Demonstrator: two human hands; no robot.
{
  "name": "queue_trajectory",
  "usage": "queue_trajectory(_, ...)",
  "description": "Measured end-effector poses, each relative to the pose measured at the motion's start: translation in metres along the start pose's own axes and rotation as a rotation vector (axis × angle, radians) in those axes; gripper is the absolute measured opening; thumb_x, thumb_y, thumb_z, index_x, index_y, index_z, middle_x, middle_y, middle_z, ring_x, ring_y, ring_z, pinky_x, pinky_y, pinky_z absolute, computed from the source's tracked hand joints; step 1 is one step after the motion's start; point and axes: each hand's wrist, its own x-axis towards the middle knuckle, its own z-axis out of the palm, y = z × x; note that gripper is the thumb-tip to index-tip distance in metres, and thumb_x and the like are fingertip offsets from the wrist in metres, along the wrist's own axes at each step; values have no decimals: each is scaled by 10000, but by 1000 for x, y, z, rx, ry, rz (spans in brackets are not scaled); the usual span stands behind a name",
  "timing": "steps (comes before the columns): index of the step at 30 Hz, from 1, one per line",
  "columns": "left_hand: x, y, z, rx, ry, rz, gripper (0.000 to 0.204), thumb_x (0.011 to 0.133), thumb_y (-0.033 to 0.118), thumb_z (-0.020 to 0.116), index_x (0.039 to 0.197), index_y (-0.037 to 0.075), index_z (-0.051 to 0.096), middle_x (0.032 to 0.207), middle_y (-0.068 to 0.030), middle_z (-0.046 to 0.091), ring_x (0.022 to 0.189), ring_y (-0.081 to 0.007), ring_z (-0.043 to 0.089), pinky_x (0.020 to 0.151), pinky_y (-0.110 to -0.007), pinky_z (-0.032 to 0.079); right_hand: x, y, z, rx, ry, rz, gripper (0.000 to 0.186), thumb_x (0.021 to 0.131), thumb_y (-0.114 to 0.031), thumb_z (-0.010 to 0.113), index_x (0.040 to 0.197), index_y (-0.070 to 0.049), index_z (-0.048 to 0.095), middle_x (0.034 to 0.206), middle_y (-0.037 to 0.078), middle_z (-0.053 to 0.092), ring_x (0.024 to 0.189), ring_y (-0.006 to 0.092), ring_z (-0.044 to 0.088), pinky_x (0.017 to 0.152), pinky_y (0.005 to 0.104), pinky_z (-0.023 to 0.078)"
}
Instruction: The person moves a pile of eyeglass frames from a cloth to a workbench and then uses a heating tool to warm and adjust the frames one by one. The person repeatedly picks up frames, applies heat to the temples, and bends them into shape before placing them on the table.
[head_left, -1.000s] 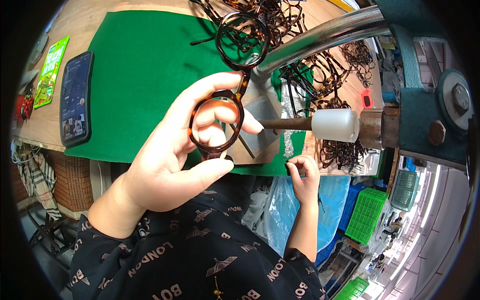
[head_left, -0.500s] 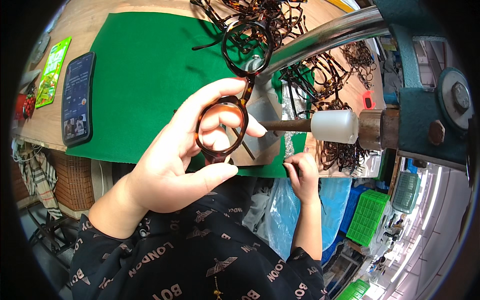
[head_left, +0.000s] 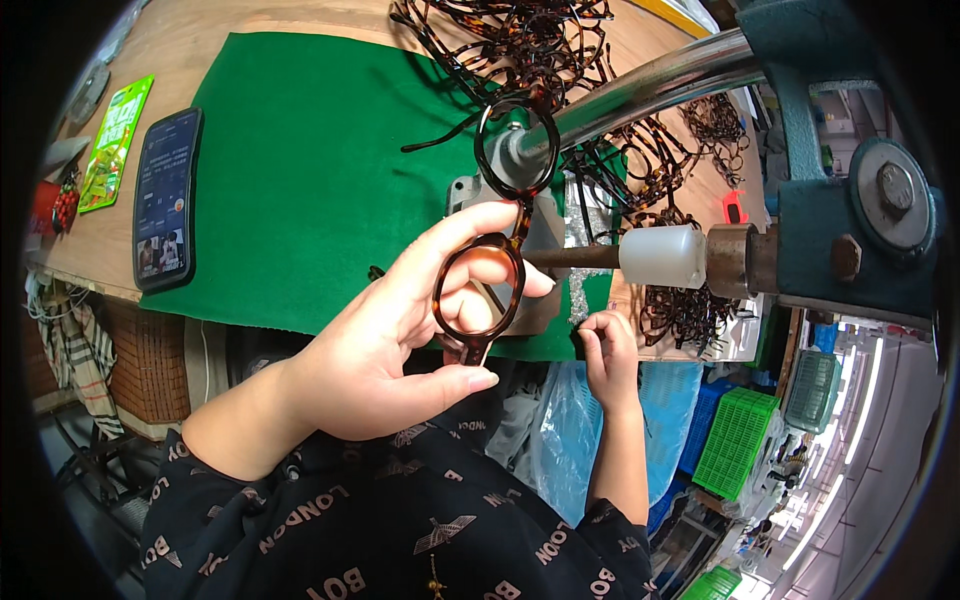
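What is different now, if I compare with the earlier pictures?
The left hand moved right and lower in the picture, with the glasses frame. Nothing was visibly taken up or let go. The right hand and white cylinder stayed nearly in place.

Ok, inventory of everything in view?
Table: 1, pale wood, upper half
Mat: 1, green, on table
Held eyeglass frame: 1, tortoiseshell, centre
Other frames: many, tortoiseshell, top and right
Phone: 1, dark, left
Packet: 1, lime green, left of phone
Machine: 1, teal and silver, right
Cylinder: 1, white, on machine
Crates: several, green and blue, lower right
Plastic sheeting: 1, bluish, lower centre
Cloth: 1, checked beige, lower left
Shirt: 1, black, bottom
Left hand: 1, bare, holding the frame
Right hand: 1, bare, by mat's edge
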Motion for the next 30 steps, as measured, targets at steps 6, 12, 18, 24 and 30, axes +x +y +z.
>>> queue_trajectory(6, 0, -6, -2, 16, -70, -3, 851, 705, -112, 586, 1398, 59, 122, 1226, -190, 454, 787, -95, 481, 722, -231, 442, 2, -26, 1, -95, -4, -135, 58, 755, 15, 554, 773, -18, 510, 749, 119, 531, 714, 288, 513, 662, 353, 420)
queue_trajectory(12, -1, -10, 8, 139, -148, -58, 873, 702, -126, 595, 1400, 58, 105, 1281, -163, 414, 889, -121, 484, 796, -258, 435, 21, -114, 1, 371, 80, -381, 76, 766, -31, 603, 765, -40, 527, 739, 97, 558, 674, 255, 550, 634, 335, 444)
queue_trajectory(18, -3, -7, 10, 325, -98, 27, 812, 766, -61, 618, 1396, 46, 117, 1316, -163, 387, 1168, -199, 445, 829, -274, 463, 34, -131, 7, 362, 37, -492, 81, 792, -92, 616, 785, -41, 553, 726, 74, 565, 665, 242, 544, 620, 328, 446)
queue_trajectory(24, -2, -4, 11, 333, -80, 37, 802, 772, -55, 600, 1399, 38, 109, 1310, -160, 388, 1228, -218, 402, 723, -233, 515, 37, -135, 7, 287, 41, -519, 91, 781, -93, 634, 788, -41, 560, 726, 75, 563, 662, 249, 544, 608, 332, 452)
queue_trajectory(30, -2, -5, 11, 296, -83, 26, 808, 765, -66, 591, 1402, 41, 106, 1318, -150, 372, 1251, -230, 374, 726, -238, 519, 37, -135, 6, 348, 21, -481, 86, 761, -61, 643, 780, -29, 566, 730, 77, 571, 667, 242, 546, 614, 326, 450)
